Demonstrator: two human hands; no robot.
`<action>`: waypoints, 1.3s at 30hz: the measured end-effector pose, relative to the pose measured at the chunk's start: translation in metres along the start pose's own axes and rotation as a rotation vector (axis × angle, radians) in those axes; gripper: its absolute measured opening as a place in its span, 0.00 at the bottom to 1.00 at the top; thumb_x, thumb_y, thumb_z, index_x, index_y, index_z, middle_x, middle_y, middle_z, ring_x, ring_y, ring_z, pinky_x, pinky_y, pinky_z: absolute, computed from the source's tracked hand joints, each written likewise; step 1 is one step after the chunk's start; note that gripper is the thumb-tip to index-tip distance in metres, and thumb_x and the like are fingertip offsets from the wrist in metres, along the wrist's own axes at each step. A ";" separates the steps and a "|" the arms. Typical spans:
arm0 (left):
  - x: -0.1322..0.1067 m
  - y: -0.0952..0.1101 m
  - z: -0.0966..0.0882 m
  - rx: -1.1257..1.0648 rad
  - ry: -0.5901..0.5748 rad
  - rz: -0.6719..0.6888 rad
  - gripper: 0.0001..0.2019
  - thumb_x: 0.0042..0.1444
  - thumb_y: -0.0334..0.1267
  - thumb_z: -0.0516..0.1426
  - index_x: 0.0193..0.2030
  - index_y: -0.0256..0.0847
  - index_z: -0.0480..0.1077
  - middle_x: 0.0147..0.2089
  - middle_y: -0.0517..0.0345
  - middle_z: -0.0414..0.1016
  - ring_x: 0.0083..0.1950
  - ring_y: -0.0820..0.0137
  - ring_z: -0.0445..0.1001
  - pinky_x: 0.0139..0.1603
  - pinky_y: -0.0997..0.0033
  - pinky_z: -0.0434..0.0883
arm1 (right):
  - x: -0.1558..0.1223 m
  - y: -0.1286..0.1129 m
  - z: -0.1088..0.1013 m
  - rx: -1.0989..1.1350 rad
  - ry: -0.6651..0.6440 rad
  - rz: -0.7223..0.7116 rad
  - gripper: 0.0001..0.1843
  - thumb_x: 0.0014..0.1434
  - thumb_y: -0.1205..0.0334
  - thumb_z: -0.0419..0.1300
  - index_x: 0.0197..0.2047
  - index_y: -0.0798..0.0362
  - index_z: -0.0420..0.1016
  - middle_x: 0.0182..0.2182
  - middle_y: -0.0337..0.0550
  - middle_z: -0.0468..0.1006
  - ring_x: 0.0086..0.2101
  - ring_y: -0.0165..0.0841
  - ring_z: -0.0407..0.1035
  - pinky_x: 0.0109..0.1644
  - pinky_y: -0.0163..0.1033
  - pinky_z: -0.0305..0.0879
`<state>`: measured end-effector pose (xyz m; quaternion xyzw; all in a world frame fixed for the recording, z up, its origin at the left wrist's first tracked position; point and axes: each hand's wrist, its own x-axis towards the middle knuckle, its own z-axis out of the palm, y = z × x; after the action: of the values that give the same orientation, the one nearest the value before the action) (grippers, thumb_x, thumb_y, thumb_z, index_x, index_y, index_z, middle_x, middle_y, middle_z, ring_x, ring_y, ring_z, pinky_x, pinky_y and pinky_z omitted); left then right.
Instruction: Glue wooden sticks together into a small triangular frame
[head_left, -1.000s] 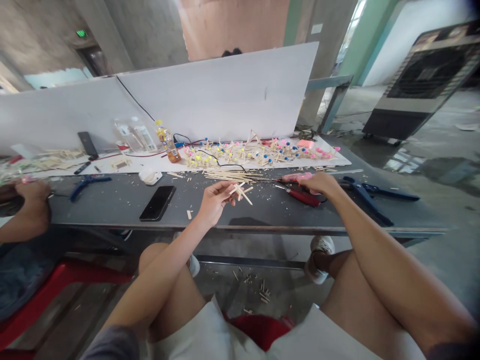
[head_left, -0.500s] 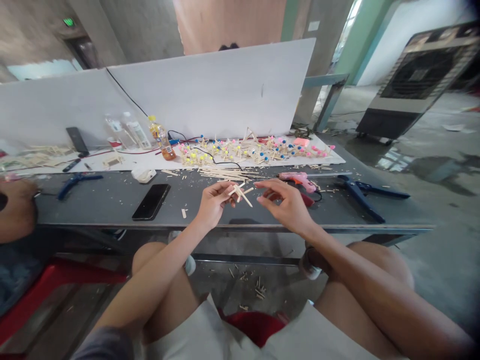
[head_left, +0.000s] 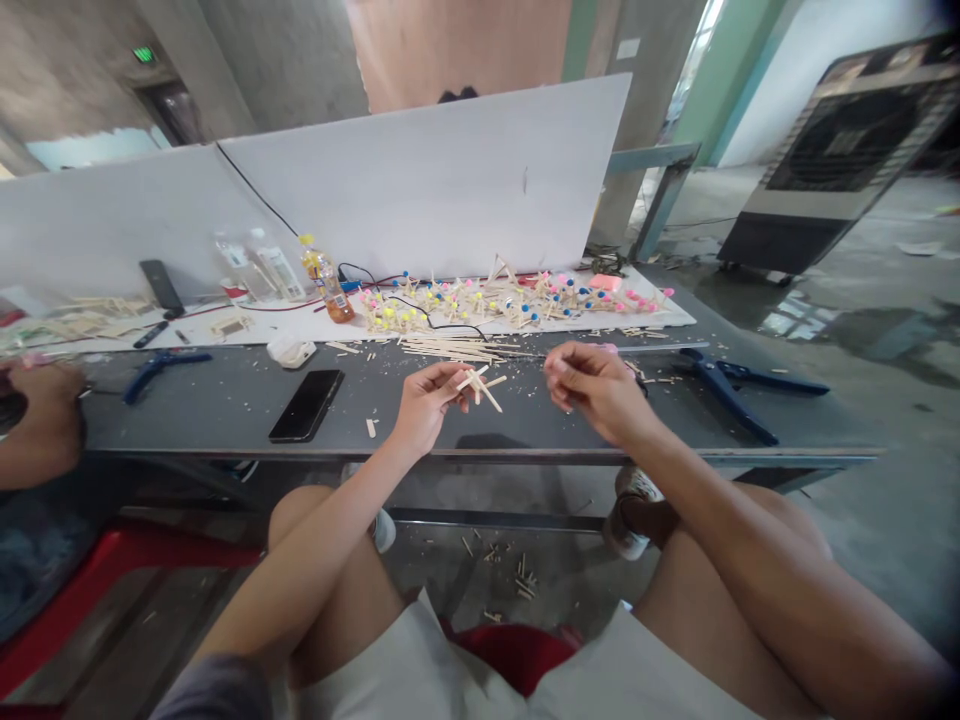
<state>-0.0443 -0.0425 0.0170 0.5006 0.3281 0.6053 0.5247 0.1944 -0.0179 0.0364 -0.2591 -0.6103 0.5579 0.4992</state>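
My left hand [head_left: 427, 408] pinches a small glued assembly of wooden sticks [head_left: 480, 386] at its fingertips, above the dark grey table top [head_left: 217, 420]. To its right, my right hand [head_left: 596, 388] hovers with its fingers curled together, and I see nothing between them. It hides most of a pink glue gun [head_left: 609, 348] behind it. At the far left, a co-worker's hand [head_left: 45, 400] rests near the table's edge, holding something I cannot make out.
A black smartphone [head_left: 306, 405] and blue-handled pliers [head_left: 727, 400] lie on the table, with scattered sticks. Behind, a white sheet [head_left: 660, 315] carries many stick figures with coloured tips, beside a loose stick bundle [head_left: 450, 348] and plastic bottles [head_left: 326, 280]. A white board [head_left: 420, 180] stands behind.
My right hand has closed its spread fingers and moved up over the glue gun, hiding it. My left hand and the stick assembly stay nearly where they were.
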 end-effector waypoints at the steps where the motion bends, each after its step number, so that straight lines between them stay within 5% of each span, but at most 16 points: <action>1: 0.000 0.000 0.000 0.002 0.000 0.010 0.10 0.53 0.40 0.67 0.39 0.38 0.79 0.34 0.49 0.81 0.31 0.69 0.77 0.27 0.73 0.68 | 0.002 -0.003 -0.008 0.075 0.053 0.001 0.12 0.56 0.54 0.66 0.34 0.50 0.69 0.26 0.36 0.64 0.23 0.27 0.57 0.23 0.35 0.54; 7: 0.002 0.002 -0.002 0.009 0.021 0.026 0.11 0.52 0.41 0.67 0.39 0.37 0.79 0.34 0.50 0.80 0.31 0.68 0.77 0.26 0.73 0.67 | 0.020 -0.008 -0.079 0.115 0.497 -0.032 0.14 0.53 0.51 0.64 0.31 0.46 0.62 0.25 0.38 0.63 0.25 0.32 0.58 0.29 0.39 0.63; 10: 0.002 0.001 -0.002 0.005 0.019 0.025 0.12 0.51 0.41 0.68 0.39 0.37 0.79 0.34 0.49 0.80 0.31 0.68 0.77 0.26 0.73 0.67 | 0.020 -0.004 -0.095 0.016 0.600 -0.038 0.15 0.50 0.51 0.68 0.30 0.47 0.67 0.25 0.38 0.67 0.25 0.30 0.61 0.29 0.38 0.63; 15: 0.002 0.001 -0.001 0.005 0.004 0.012 0.12 0.51 0.41 0.68 0.39 0.37 0.79 0.34 0.49 0.80 0.31 0.68 0.77 0.26 0.72 0.67 | 0.009 -0.006 -0.075 -0.416 0.340 0.124 0.20 0.44 0.49 0.73 0.35 0.54 0.78 0.26 0.43 0.77 0.22 0.29 0.66 0.24 0.35 0.61; 18: 0.002 0.001 0.000 0.005 0.011 0.015 0.11 0.52 0.40 0.68 0.39 0.37 0.79 0.34 0.49 0.80 0.31 0.68 0.77 0.26 0.73 0.67 | 0.006 -0.009 -0.067 -0.556 0.443 0.017 0.19 0.55 0.46 0.66 0.39 0.54 0.80 0.25 0.43 0.77 0.22 0.30 0.69 0.25 0.35 0.65; 21: 0.001 0.001 0.001 0.012 0.005 0.019 0.10 0.53 0.40 0.67 0.39 0.36 0.79 0.34 0.48 0.80 0.31 0.68 0.77 0.26 0.73 0.67 | 0.007 -0.008 -0.072 -0.645 0.535 -0.109 0.15 0.54 0.55 0.66 0.43 0.53 0.80 0.30 0.45 0.80 0.30 0.35 0.75 0.33 0.37 0.71; 26: 0.001 -0.002 -0.001 0.020 0.000 0.017 0.11 0.52 0.41 0.68 0.40 0.37 0.80 0.34 0.48 0.81 0.33 0.66 0.78 0.27 0.72 0.68 | 0.013 0.001 -0.085 -0.684 0.544 -0.056 0.10 0.54 0.59 0.64 0.38 0.54 0.80 0.31 0.45 0.79 0.30 0.36 0.75 0.32 0.38 0.70; 31: 0.001 -0.001 0.000 0.020 0.011 0.010 0.11 0.51 0.41 0.68 0.39 0.37 0.80 0.33 0.49 0.81 0.32 0.66 0.78 0.26 0.72 0.68 | 0.011 -0.001 -0.080 -0.694 0.504 -0.100 0.13 0.55 0.60 0.63 0.44 0.53 0.78 0.38 0.46 0.79 0.27 0.33 0.75 0.29 0.38 0.70; 35: 0.001 0.000 0.001 0.022 0.016 0.009 0.12 0.50 0.42 0.68 0.38 0.37 0.80 0.32 0.49 0.80 0.32 0.66 0.78 0.26 0.72 0.67 | 0.006 -0.008 -0.069 -0.950 0.599 -0.144 0.12 0.65 0.57 0.55 0.44 0.52 0.77 0.29 0.45 0.78 0.26 0.35 0.74 0.34 0.41 0.71; 39: 0.001 -0.001 0.001 0.018 0.000 0.021 0.11 0.52 0.41 0.68 0.38 0.37 0.80 0.33 0.49 0.80 0.31 0.68 0.76 0.26 0.72 0.68 | 0.007 -0.010 -0.064 -0.757 0.519 -0.168 0.08 0.60 0.58 0.61 0.42 0.51 0.76 0.34 0.44 0.79 0.29 0.35 0.75 0.35 0.40 0.72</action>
<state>-0.0426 -0.0418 0.0167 0.5087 0.3283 0.6080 0.5136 0.2514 0.0124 0.0406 -0.5037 -0.6447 0.1705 0.5491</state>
